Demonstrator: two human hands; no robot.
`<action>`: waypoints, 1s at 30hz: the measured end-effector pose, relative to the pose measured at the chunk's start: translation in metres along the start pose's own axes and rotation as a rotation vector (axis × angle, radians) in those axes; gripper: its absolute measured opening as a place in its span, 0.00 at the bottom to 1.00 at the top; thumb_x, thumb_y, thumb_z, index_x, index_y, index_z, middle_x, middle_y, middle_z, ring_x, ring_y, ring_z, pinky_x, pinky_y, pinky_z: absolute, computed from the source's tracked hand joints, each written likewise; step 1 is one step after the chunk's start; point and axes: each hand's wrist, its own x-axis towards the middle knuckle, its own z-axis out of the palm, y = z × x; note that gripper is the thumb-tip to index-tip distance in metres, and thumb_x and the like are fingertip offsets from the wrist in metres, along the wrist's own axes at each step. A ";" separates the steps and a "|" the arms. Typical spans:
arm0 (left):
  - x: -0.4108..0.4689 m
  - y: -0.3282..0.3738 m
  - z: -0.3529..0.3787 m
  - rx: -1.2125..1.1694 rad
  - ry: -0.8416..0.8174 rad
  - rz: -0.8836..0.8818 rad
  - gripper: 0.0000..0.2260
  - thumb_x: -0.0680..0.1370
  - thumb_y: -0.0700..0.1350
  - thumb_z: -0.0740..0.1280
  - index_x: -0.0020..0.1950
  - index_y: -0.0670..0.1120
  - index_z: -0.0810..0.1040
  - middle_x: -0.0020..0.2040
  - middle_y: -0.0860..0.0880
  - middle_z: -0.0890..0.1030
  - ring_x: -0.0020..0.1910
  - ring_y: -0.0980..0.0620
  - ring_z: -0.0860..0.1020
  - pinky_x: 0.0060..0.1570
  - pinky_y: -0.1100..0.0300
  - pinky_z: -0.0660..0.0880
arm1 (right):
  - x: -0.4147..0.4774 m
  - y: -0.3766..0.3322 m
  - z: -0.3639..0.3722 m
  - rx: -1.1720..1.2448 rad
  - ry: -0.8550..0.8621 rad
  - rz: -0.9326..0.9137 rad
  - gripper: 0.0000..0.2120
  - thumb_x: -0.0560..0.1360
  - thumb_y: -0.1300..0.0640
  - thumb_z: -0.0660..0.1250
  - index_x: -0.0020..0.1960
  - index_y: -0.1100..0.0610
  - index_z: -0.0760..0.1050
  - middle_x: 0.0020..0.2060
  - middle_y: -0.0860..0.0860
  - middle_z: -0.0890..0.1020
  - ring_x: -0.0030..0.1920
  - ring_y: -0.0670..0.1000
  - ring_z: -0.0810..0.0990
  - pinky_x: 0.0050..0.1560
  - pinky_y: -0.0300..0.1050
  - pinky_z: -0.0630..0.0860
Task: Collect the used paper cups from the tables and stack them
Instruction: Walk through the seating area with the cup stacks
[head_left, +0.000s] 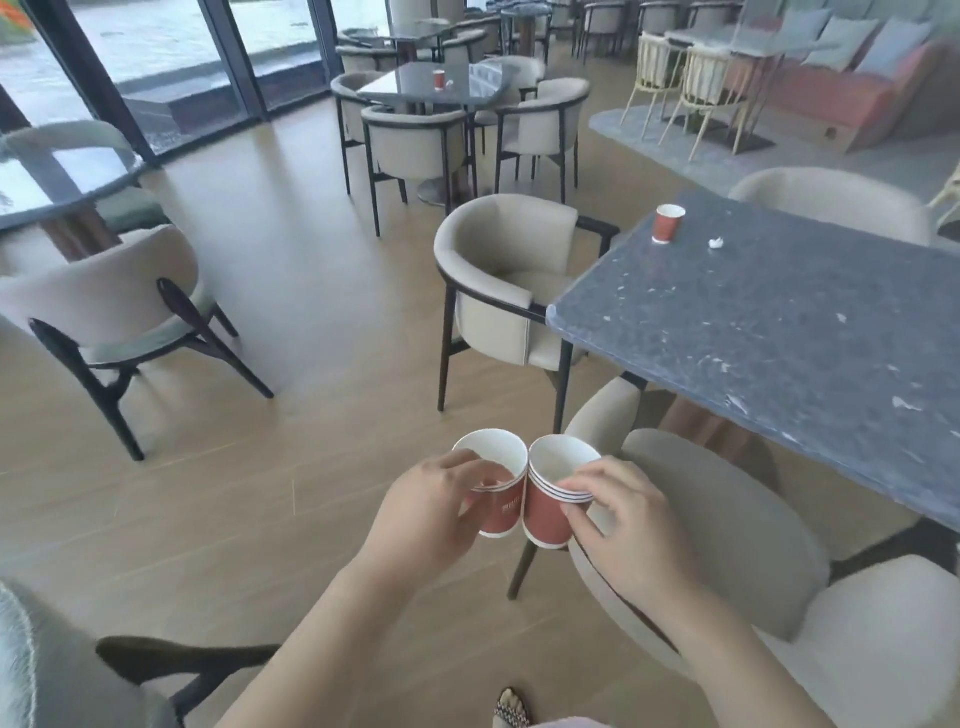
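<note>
- Paper cup (501, 512) in your left hand (431, 504), nested stack (545, 519) in your right hand (623, 530), each hand curled round its load, rims touching.
- Light, thin-walled, crushable (seemingly empty): grip gently below the rim.

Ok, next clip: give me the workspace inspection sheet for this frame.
Surface: near table, dark speckled top; far table, similar.
Job's things: held cup and stack of nested cups, side by side, rims touching; near cup upright on near table; far cup upright on far table.
Clutter: crumpled paper scrap beside near cup.
Grippers: left hand grips held cup; right hand grips stack.
Cables: nothing seen.
Surroundings: beige chairs, wood floor, glass walls.
</note>
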 end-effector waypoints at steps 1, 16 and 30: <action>0.022 -0.007 -0.003 0.004 -0.005 0.010 0.12 0.72 0.39 0.65 0.52 0.52 0.81 0.49 0.56 0.81 0.45 0.51 0.80 0.40 0.53 0.77 | 0.019 0.009 0.002 0.000 0.001 0.003 0.14 0.65 0.67 0.73 0.45 0.52 0.80 0.39 0.45 0.78 0.43 0.42 0.74 0.46 0.27 0.66; 0.322 -0.135 -0.020 -0.080 -0.073 0.167 0.11 0.72 0.39 0.68 0.49 0.53 0.81 0.45 0.58 0.81 0.40 0.58 0.77 0.39 0.58 0.76 | 0.271 0.110 0.086 -0.133 0.110 0.107 0.08 0.67 0.63 0.74 0.44 0.53 0.80 0.43 0.49 0.77 0.44 0.51 0.76 0.47 0.36 0.69; 0.570 -0.161 0.016 -0.085 -0.364 0.515 0.14 0.69 0.37 0.66 0.50 0.52 0.81 0.47 0.55 0.82 0.45 0.51 0.79 0.41 0.55 0.77 | 0.413 0.187 0.102 -0.226 0.296 0.439 0.10 0.67 0.67 0.71 0.44 0.55 0.80 0.40 0.49 0.77 0.44 0.51 0.77 0.43 0.42 0.73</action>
